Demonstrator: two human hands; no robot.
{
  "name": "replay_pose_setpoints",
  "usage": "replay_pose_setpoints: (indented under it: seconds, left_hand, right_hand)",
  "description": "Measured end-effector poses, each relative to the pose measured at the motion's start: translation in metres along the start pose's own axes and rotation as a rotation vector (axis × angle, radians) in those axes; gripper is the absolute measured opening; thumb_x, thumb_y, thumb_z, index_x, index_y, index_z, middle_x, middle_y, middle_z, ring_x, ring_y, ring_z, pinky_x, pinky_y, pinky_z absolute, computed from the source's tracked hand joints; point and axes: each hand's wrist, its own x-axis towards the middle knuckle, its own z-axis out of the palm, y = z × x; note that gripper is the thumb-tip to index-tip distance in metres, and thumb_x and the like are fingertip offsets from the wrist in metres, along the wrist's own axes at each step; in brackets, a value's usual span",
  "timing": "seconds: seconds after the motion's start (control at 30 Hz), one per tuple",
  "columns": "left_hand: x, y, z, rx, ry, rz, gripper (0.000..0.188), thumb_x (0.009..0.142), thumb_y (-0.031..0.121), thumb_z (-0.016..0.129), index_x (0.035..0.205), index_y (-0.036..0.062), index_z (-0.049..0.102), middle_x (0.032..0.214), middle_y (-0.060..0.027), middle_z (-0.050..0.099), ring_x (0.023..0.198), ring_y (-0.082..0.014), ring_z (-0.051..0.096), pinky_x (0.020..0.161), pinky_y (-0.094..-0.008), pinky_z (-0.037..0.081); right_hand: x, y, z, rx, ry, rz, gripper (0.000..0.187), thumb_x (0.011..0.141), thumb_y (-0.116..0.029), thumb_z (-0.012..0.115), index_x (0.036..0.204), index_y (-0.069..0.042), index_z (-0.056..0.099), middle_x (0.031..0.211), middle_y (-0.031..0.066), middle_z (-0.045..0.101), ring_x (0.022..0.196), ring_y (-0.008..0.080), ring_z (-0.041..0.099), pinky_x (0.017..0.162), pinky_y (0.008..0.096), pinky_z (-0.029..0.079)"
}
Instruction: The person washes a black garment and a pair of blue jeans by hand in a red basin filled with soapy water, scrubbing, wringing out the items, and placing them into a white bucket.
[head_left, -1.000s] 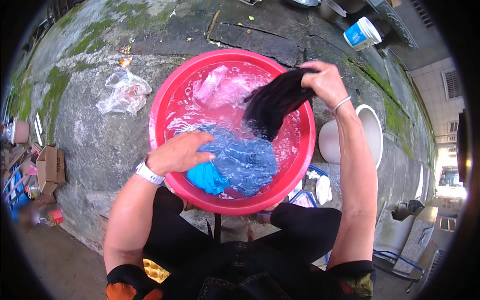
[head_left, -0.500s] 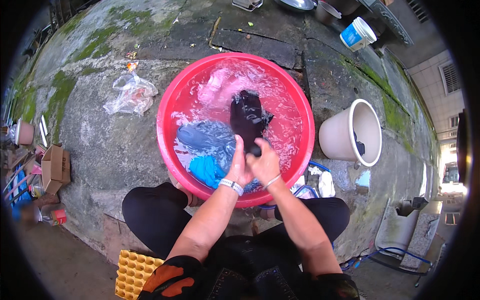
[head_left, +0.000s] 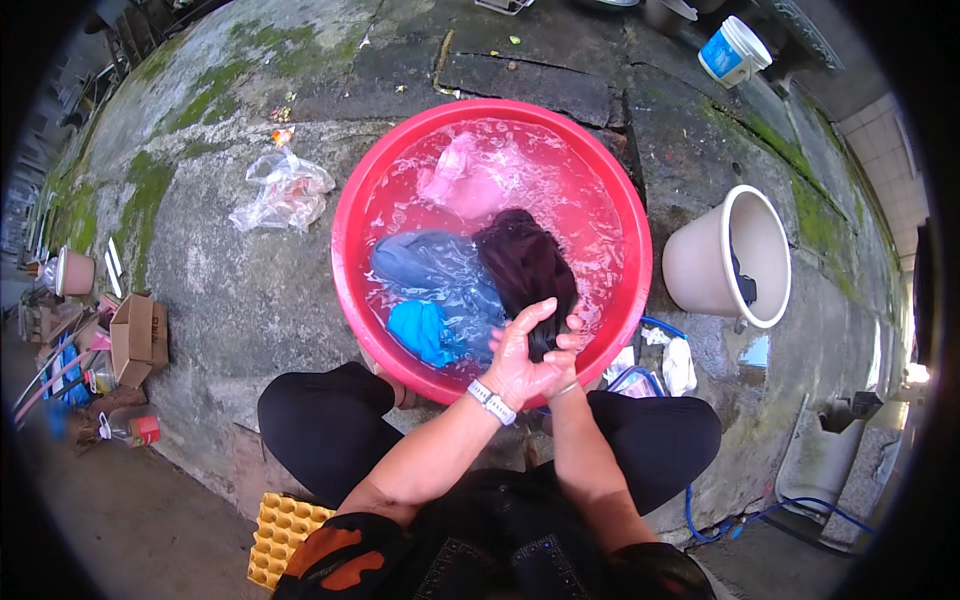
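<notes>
A dark brown-black garment lies wet in the soapy water of a big red basin. Near the basin's front rim, my left hand and my right hand meet around its lower end. The left, wearing a pale watch band, curves loosely about the cloth with the thumb side raised. My right fingers curl against the garment from the other side, and the left hand partly covers that palm. Left of the garment float a grey-blue cloth and a bright blue cloth; a pink cloth drifts at the far side.
A beige bucket with something dark inside lies tipped to the right, beside white and blue items. A clear plastic bag rests at left, and a cardboard box farther out. A yellow egg tray lies near my left leg.
The view has shifted a little, so the basin appears farther right. My hands have come together lower on the dark garment, which now lies spread wider; the right hand is less visible.
</notes>
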Motion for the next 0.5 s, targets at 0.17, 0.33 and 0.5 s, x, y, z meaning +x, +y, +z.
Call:
replay_pose_setpoints:
  seconds: [0.17, 0.33, 0.5]
  left_hand:
    - [-0.039, -0.020, 0.011, 0.109, -0.063, -0.105, 0.059, 0.097, 0.033, 0.061, 0.141, -0.0003, 0.039, 0.094, -0.0062, 0.048, 0.066, -0.0135, 0.050, 0.044, -0.0220, 0.041]
    - [-0.041, 0.017, 0.018, 0.935, 0.390, -0.127, 0.034, 0.094, 0.028, 0.067, 0.108, -0.0019, 0.062, 0.070, -0.0035, 0.052, 0.049, -0.0113, 0.047, 0.041, -0.0228, 0.034]
    - [-0.030, 0.038, -0.054, 1.961, 0.838, -0.093, 0.019, 0.088, 0.020, 0.070, 0.089, 0.0041, 0.060, 0.064, -0.0053, 0.060, 0.043, -0.0115, 0.048, 0.040, -0.0305, 0.037]
  right_hand:
    - [0.054, -0.017, 0.060, 0.001, -0.104, -0.042, 0.051, 0.089, -0.050, 0.068, 0.108, -0.003, 0.064, 0.081, 0.0074, 0.067, 0.069, 0.0182, 0.066, 0.064, 0.0319, 0.056]
    - [0.091, -0.059, 0.078, -0.901, 0.235, -0.335, 0.031, 0.080, -0.030, 0.075, 0.084, 0.000, 0.070, 0.074, 0.0081, 0.067, 0.064, 0.0185, 0.064, 0.060, 0.0323, 0.051]
    - [0.124, -0.027, 0.012, -2.112, 0.599, -0.083, 0.043, 0.080, -0.030, 0.061, 0.106, 0.003, 0.072, 0.112, 0.0300, 0.068, 0.107, 0.0381, 0.068, 0.096, 0.0446, 0.053]
